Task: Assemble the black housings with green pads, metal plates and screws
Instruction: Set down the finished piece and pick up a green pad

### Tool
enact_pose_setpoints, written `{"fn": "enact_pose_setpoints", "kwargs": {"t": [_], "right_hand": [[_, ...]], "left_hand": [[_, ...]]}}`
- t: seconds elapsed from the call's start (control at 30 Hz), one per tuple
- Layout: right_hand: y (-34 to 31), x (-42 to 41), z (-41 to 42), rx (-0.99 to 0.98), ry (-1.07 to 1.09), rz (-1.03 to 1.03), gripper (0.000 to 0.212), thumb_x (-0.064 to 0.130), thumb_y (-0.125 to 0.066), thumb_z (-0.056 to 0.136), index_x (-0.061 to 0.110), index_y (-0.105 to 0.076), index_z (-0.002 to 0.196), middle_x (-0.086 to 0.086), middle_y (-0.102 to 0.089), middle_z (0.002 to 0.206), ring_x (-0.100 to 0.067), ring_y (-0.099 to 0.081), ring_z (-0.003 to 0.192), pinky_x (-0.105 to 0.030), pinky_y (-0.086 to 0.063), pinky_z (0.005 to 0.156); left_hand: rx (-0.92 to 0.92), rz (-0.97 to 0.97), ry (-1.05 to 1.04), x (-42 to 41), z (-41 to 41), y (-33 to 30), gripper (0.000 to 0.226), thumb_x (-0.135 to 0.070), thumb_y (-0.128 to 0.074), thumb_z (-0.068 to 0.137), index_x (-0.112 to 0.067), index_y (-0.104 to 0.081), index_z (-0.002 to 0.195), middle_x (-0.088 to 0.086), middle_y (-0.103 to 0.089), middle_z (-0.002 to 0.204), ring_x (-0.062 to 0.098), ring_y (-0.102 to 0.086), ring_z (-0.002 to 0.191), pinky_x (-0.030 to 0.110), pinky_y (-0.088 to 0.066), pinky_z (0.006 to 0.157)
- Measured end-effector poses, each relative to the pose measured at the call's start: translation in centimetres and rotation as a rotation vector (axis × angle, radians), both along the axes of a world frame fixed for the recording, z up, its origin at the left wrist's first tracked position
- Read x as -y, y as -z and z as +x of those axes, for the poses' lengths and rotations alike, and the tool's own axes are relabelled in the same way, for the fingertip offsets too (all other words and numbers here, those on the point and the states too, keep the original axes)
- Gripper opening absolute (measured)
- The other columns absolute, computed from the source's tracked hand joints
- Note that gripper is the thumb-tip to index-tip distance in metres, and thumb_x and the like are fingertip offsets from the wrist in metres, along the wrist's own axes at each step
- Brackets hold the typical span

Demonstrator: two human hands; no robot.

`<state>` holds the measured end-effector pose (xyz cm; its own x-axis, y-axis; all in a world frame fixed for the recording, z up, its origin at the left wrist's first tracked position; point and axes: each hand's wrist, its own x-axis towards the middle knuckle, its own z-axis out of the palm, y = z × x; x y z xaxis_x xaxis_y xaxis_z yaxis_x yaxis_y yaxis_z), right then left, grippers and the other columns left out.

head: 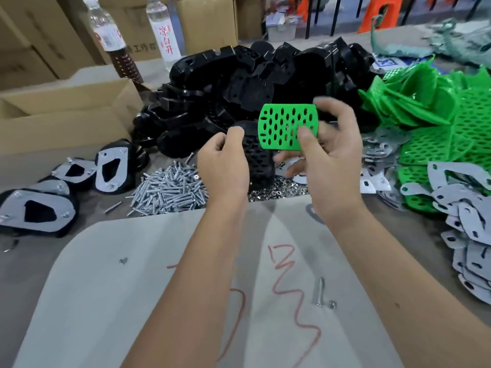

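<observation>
While a black housing [259, 160] is being gripped in the left hand [225, 166], a green pad [288, 126] is being pinched by the right hand [332, 152] at the housing's one o'clock

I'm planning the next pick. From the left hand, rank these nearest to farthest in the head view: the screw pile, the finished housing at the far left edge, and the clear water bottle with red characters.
1. Screw pile: just left of and below the left hand, almost touching.
2. Finished housing: far left, at the table edge.
3. Water bottle: upper left, at the back by the cardboard boxes.
</observation>
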<state>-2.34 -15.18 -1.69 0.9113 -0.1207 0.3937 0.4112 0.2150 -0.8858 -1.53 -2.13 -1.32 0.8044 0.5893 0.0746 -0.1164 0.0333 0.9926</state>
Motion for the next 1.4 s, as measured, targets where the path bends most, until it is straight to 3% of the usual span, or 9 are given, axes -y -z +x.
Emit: {"fn": "enact_pose_setpoints", "kwargs": {"t": [0.27, 0.37, 0.5, 0.63, 0.87, 1.0, 1.1, 1.2, 1.4], "right_hand": [[0.6, -1.7, -1.5, 0.590, 0.243, -0.698, 0.032, -0.017, -0.060, 0.090, 0.002, -0.079, 0.108, -0.007, -0.077, 0.112, -0.024, -0.072, 0.107, -0.036, -0.056, 0.094], [1.0, -2.1, -1.2, 0.602, 0.226, -0.793, 0.026, -0.013, -0.063, 0.091, 0.002, -0.081, 0.102, -0.013, -0.076, 0.114, -0.036, -0.070, 0.104, -0.040, -0.055, 0.093], [1.0, -2.2, -1.1, 0.596, 0.187, -0.818, 0.026, -0.012, -0.066, 0.089, 0.003, -0.081, 0.105, -0.011, -0.075, 0.118, -0.035, -0.067, 0.105, -0.033, -0.051, 0.097], [1.1, -1.9, -0.8, 0.567, 0.132, -0.893, 0.036, -0.015, -0.070, 0.081, 0.006, -0.079, 0.110, -0.008, -0.075, 0.120, -0.033, -0.068, 0.108, -0.035, -0.050, 0.101], [1.1, -2.0, -1.3, 0.491, 0.044, -0.861, 0.040, -0.020, -0.059, 0.086, 0.002, -0.077, 0.113, -0.007, -0.072, 0.128, -0.025, -0.066, 0.120, -0.034, -0.050, 0.106], [0.8, -2.3, -1.2, 0.240, 0.020, -0.684, 0.039, 0.002, -0.058, 0.098, 0.011, -0.064, 0.136, 0.002, -0.060, 0.142, -0.007, -0.052, 0.136, -0.034, -0.046, 0.112], [0.6, -2.4, -0.8, -0.105, -0.087, -0.382, 0.038, 0.031, -0.061, 0.104, 0.019, -0.054, 0.140, 0.001, -0.060, 0.135, -0.012, -0.062, 0.124, -0.038, -0.058, 0.096], [0.4, -2.2, -0.3, -0.237, -0.172, -0.150, 0.018, 0.026, -0.060, 0.107, 0.018, -0.066, 0.122, -0.013, -0.072, 0.111, -0.024, -0.075, 0.098, -0.036, -0.062, 0.065], [0.6, -1.1, 0.1, 0.038, -0.220, -0.603, 0.019, 0.013, -0.064, 0.102, 0.023, -0.070, 0.117, 0.012, -0.073, 0.106, -0.007, -0.067, 0.099, -0.028, -0.055, 0.085]], "left_hand": [[-0.033, -0.445, 0.015, -0.7, -0.4, -0.8, 0.014, -0.021, -0.067, 0.088, -0.008, -0.065, 0.082, 0.013, -0.053, 0.082, 0.027, -0.050, 0.078, 0.045, -0.047, 0.075], [-0.034, -0.509, 0.036, -1.5, -0.2, -0.8, 0.034, -0.034, -0.062, 0.100, -0.001, -0.070, 0.100, 0.017, -0.067, 0.095, 0.031, -0.064, 0.088, 0.053, -0.056, 0.094], [-0.047, -0.362, -0.031, -1.5, -0.3, -0.9, 0.045, -0.052, -0.051, 0.106, -0.012, -0.055, 0.084, 0.008, -0.057, 0.078, 0.023, -0.054, 0.074, 0.039, -0.048, 0.073], [-0.075, -0.299, 0.014, -1.8, -0.4, -0.7, 0.050, -0.062, -0.055, 0.100, -0.014, -0.060, 0.087, 0.007, -0.060, 0.080, 0.021, -0.058, 0.075, 0.040, -0.053, 0.077], [-0.005, -0.252, 0.006, -2.8, -0.4, -0.5, 0.050, -0.028, -0.086, 0.083, -0.011, -0.040, 0.071, 0.008, -0.045, 0.081, 0.025, -0.044, 0.075, 0.044, -0.045, 0.070], [0.002, -0.265, 0.000, -2.3, -0.4, -0.6, 0.027, -0.023, -0.085, 0.085, -0.011, -0.064, 0.099, 0.004, -0.067, 0.086, 0.019, -0.066, 0.078, 0.046, -0.060, 0.077], [0.065, -0.253, 0.084, -1.6, -0.4, -0.8, 0.008, -0.015, -0.075, 0.095, -0.008, -0.069, 0.094, 0.006, -0.068, 0.085, 0.021, -0.065, 0.083, 0.044, -0.056, 0.078], [0.008, -0.248, 0.179, -1.1, -0.7, -0.9, 0.010, -0.014, -0.069, 0.098, -0.006, -0.069, 0.093, 0.009, -0.068, 0.086, 0.023, -0.064, 0.083, 0.050, -0.059, 0.082], [-0.106, 0.413, -0.101, -1.5, -1.1, -0.9, 0.054, -0.057, -0.055, 0.100, -0.022, -0.041, 0.061, -0.011, -0.046, 0.056, 0.006, -0.044, 0.056, 0.030, -0.032, 0.058]]}}
